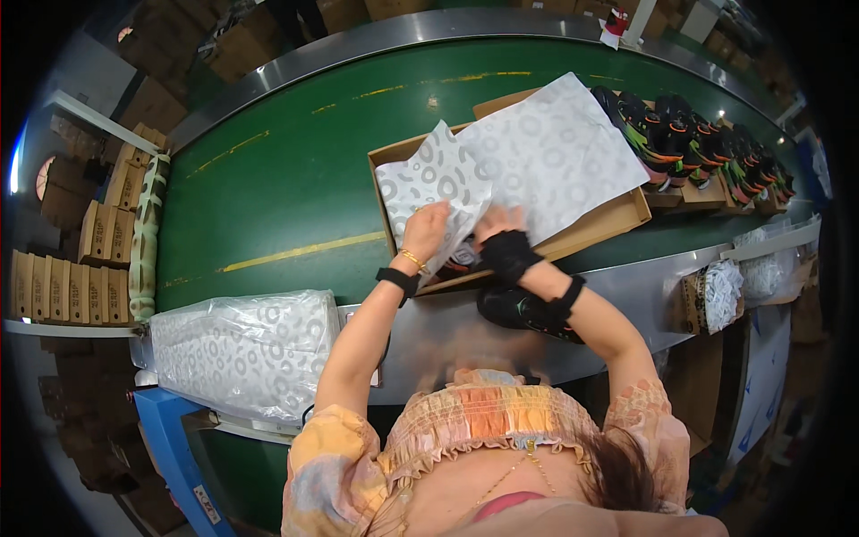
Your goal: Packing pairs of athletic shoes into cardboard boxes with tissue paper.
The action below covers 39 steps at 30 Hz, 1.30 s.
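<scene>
Both hands, left hand (427,225) and right hand (503,234), are pinched shut on patterned tissue paper (528,152), folded down over a shoe (461,258) in the open cardboard box (617,219).

Head-worn fisheye, looking steeply down, close over conveyor belt (286,179)

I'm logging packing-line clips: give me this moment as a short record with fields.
left hand: grips patterned tissue paper
right hand: black wrist wrap, also on the paper
paper: spread over an open cardboard shoebox
surface: green conveyor belt
also by the hands: black shoe on the metal edge
right: row of dark shoes
left: wrapped paper stack
</scene>
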Available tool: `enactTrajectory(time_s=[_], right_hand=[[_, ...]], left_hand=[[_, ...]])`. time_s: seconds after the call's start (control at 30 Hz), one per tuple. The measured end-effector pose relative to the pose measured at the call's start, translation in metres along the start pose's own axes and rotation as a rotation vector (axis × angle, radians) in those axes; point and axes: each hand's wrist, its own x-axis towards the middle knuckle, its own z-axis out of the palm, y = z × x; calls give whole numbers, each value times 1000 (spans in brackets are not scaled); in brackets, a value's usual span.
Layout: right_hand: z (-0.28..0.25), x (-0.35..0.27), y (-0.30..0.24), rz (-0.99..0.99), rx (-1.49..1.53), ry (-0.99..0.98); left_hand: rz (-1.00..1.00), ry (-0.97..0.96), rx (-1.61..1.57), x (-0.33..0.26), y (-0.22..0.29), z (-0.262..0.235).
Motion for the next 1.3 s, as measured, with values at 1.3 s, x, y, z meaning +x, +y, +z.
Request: enactTrajectory(time_s=[1.3], right_hand=[[-91,-84,21,-109,522,-129]], left_hand=[[496,-118,512,-162,42,84]])
